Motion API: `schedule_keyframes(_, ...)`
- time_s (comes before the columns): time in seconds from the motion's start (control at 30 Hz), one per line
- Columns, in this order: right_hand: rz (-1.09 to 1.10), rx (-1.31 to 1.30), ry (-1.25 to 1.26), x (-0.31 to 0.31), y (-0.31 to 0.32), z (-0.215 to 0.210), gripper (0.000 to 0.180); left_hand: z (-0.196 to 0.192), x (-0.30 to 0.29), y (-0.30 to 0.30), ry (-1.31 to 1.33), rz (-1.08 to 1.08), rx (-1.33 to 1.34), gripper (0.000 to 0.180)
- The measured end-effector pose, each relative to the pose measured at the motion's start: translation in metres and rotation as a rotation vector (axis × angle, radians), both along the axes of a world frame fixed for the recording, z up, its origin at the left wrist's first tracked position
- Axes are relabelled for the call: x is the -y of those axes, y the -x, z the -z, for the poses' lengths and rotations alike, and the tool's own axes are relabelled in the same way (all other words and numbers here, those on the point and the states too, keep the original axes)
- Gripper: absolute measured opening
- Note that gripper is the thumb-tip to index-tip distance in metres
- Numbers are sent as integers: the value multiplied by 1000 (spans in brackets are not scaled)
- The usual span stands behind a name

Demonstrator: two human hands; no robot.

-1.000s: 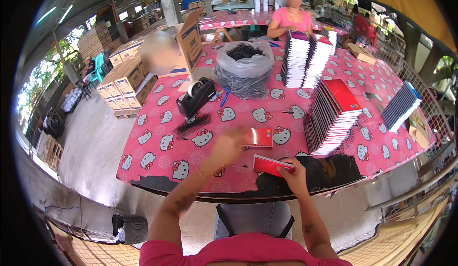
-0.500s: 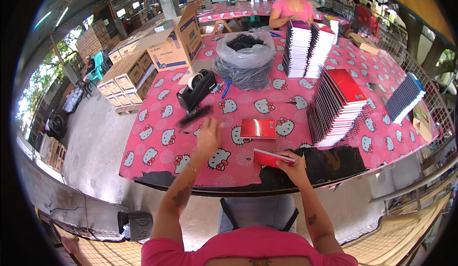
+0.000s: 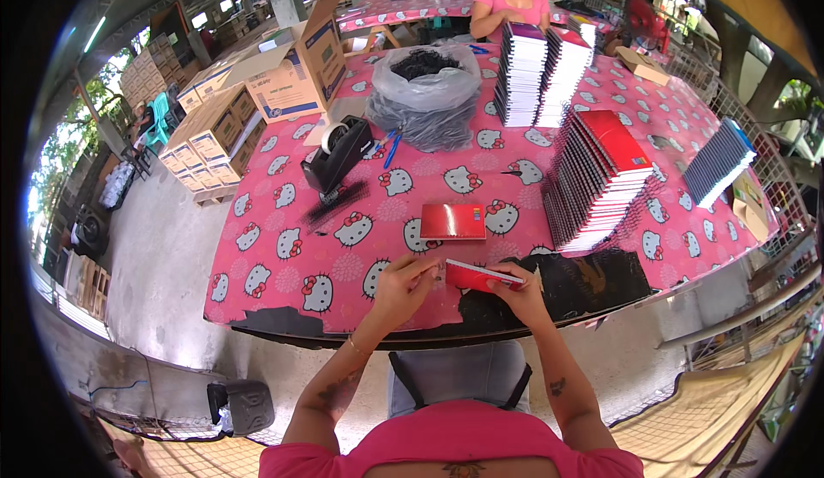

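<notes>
The right hand (image 3: 518, 287) grips a red notebook (image 3: 481, 275) at its right end, fingers curled over the upper edge, and holds it tilted just above the near edge of the desk (image 3: 283, 259). The left hand (image 3: 403, 285) is partly closed, its fingertips pinched at the left end of the same notebook; whether they clamp the cover or only touch it cannot be told. Both hands work over a black patch (image 3: 584, 285) at the front of the pink patterned cloth that covers the desk. A second red notebook (image 3: 453, 220) lies flat on the cloth just beyond the hands, apart from them. To the right, a leaning stack of red notebooks (image 3: 601, 178) stands near the held one. A black tape dispenser (image 3: 339, 156) sits to the left, farther back, with a black comb strip (image 3: 336, 202) lying in front of it. A grey bag (image 3: 425, 96) of dark contents stands behind, beside two tall stacks (image 3: 541, 70). Cardboard boxes (image 3: 283, 79) occupy the far left corner. Another person (image 3: 512, 2) stands at the far side.
</notes>
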State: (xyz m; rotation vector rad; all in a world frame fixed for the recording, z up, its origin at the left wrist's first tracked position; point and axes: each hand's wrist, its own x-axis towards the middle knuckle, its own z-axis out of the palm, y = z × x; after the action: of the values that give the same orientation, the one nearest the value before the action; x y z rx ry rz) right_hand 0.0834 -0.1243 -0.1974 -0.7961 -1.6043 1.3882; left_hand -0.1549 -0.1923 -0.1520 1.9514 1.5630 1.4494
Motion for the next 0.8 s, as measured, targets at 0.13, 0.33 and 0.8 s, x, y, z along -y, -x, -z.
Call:
schedule_keyframes(0.13, 7, 26, -7, 1, 1, -3, 22, 4, -1, 3, 38, -37, -63, 18)
schedule_keyframes(0.33, 15, 20, -12, 0, 0, 1, 22, 3, -3, 2, 139, -36, -20, 16)
schedule_keyframes(0.8, 1, -2, 9, 1, 1, 3, 23, 4, -12, 10, 346, -35, 76, 35)
